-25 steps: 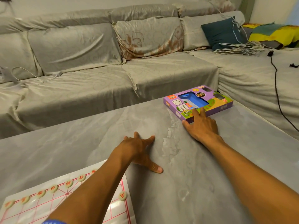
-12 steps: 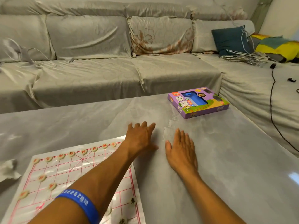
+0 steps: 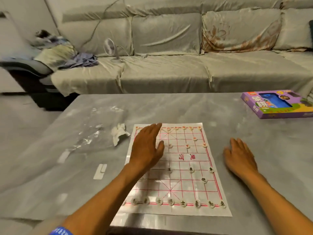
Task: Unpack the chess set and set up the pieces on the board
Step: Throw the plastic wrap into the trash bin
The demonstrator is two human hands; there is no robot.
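Observation:
A white paper chess board [image 3: 176, 168] with red grid lines lies on the grey table [image 3: 203, 109] in front of me. Small round pale pieces stand on it: a row with black characters [image 3: 183, 203] along the near edge, a row with red characters [image 3: 184, 127] along the far edge, and several others between. My left hand [image 3: 147, 148] hovers flat over the board's left half, fingers straight, holding nothing. My right hand [image 3: 238, 156] rests on the table just right of the board, fingers straight. The purple chess set box [image 3: 277, 104] lies at the far right.
A crumpled clear plastic bag [image 3: 98, 129] and a scrunched white tissue [image 3: 119, 133] lie left of the board, with strips of white tape [image 3: 100, 170] nearer me. A grey-covered sofa [image 3: 169, 68] runs behind the table, with a small fan [image 3: 110, 48] and bundled clothes on it.
My view has swung left and down, so the whole board now shows. My left hand moved from the bare table over the board. My right hand drew back from the box to beside the board.

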